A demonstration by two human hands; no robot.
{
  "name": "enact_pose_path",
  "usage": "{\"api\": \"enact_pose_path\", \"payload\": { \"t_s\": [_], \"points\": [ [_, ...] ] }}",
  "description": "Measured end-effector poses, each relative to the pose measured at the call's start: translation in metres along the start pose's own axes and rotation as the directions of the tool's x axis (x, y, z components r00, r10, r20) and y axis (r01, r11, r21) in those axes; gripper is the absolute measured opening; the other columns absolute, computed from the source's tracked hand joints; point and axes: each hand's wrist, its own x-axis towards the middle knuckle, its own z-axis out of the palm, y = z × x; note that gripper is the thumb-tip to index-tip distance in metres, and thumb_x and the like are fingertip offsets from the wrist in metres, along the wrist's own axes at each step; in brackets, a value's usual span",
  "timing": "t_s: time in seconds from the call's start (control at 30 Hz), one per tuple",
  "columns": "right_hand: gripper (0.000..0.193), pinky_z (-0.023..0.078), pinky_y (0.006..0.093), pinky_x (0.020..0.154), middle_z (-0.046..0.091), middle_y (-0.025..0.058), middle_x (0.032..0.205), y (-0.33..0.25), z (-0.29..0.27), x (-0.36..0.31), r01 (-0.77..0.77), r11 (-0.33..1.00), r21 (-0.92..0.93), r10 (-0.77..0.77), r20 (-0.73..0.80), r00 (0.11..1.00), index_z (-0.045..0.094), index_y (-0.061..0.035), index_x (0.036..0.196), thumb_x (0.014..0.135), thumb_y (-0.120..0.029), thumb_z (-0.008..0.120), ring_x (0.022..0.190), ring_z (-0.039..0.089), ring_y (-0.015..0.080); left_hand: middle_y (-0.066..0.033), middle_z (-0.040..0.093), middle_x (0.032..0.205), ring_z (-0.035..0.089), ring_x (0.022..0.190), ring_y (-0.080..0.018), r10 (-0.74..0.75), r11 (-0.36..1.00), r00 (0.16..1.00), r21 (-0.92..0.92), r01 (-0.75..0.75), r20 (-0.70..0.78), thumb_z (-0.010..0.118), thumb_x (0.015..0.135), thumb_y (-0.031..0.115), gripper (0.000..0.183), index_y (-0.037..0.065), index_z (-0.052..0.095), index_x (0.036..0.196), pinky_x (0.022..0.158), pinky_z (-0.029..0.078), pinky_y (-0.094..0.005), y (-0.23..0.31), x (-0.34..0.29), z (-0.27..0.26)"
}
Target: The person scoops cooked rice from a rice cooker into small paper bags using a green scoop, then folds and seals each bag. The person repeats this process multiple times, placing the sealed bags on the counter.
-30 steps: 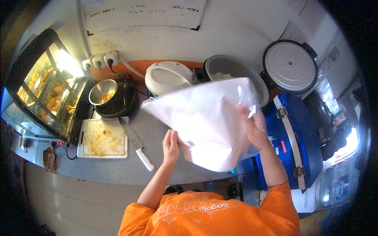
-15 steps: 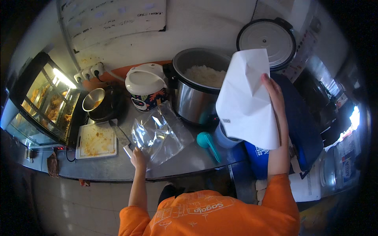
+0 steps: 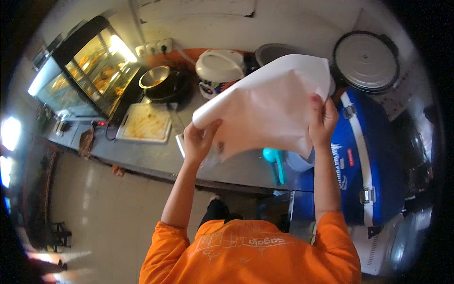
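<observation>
A large white sheet of wrapping paper [image 3: 269, 106] is held up in front of me, over the counter. My left hand [image 3: 199, 139] pinches its left edge between thumb and fingers. On the opposite edge, my right hand [image 3: 323, 118] grips it with the thumb on the near face. The sheet bows and hides most of the big rice cooker [image 3: 274, 51] behind it. Below the paper lies a teal scoop [image 3: 275, 164], beside a pale blue container [image 3: 299, 162]. A smaller white rice cooker [image 3: 220, 66] stands behind the paper's left part.
At the left, a lit glass display case [image 3: 97, 71] holds fried food. A stained white cutting board [image 3: 145, 122] and a metal bowl [image 3: 155, 78] are near it. To the right stands a blue cooler bag [image 3: 378, 156]; a round pot lid [image 3: 366, 61] rests behind it.
My left hand has left the clear plastic bag on the counter and taken the paper's left edge. The paper is now spread between both hands. The view has shifted left.
</observation>
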Motion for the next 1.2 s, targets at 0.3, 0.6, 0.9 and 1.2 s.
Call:
{"api": "enact_pose_path", "payload": {
  "t_s": [0.3, 0.6, 0.9, 1.2],
  "points": [
    [0.022, 0.046, 0.0302, 0.058, 0.068, 0.0161, 0.081, -0.021, 0.115, 0.019, -0.049, 0.984, 0.172, -0.043, 0.494, 0.868, 0.063, 0.0, 0.103, 0.094, -0.02, 0.059, 0.068, 0.063, 0.0124, -0.0104, 0.068, 0.099, 0.063, 0.091, -0.0147, -0.466, 0.884, 0.882, 0.023, 0.466, 0.073, 0.073, 0.085, 0.024, 0.035, -0.001, 0.064, 0.108, 0.072, 0.051, -0.0305, -0.121, -0.043, -0.03],
    [0.032, 0.048, 0.0469, 0.076, 0.064, 0.0226, 0.09, 0.228, 0.24, -0.073, -0.365, 0.752, -0.549, 0.646, 0.503, 0.574, 0.059, -0.006, 0.094, 0.083, -0.035, 0.068, 0.086, 0.061, 0.0409, -0.0165, 0.068, 0.077, 0.07, 0.073, -0.026, -0.767, 0.444, 0.604, 0.499, 0.744, -0.218, 0.072, 0.08, 0.043, 0.051, -0.004, 0.06, 0.092, 0.061, 0.055, -0.0395, -0.179, -0.059, -0.122],
    [0.028, 0.044, 0.0465, 0.085, 0.056, 0.0223, 0.105, 0.233, 0.197, -0.235, -0.708, 0.376, -0.598, 0.915, 0.12, 0.384, 0.049, -0.0025, 0.103, 0.083, -0.012, 0.066, 0.096, 0.055, 0.0384, -0.0273, 0.064, 0.082, 0.062, 0.081, -0.0465, -0.482, 0.359, 0.862, 0.863, 0.355, -0.155, 0.063, 0.083, 0.029, 0.031, -0.001, 0.057, 0.087, 0.072, 0.05, -0.0528, -0.205, -0.072, -0.124],
    [0.06, 0.041, 0.0494, 0.096, 0.049, 0.0313, 0.122, 0.14, 0.068, -0.221, -0.548, 0.219, -0.807, 0.846, -0.123, 0.519, 0.034, 0.0039, 0.135, 0.084, -0.009, 0.063, 0.111, 0.051, 0.046, -0.02, 0.069, 0.086, 0.068, 0.082, -0.0396, -0.884, 0.051, 0.454, 0.989, -0.139, 0.109, 0.063, 0.083, 0.052, 0.053, 0.001, 0.066, 0.095, 0.074, 0.053, -0.0502, -0.156, 0.015, -0.094]
  ]
}}
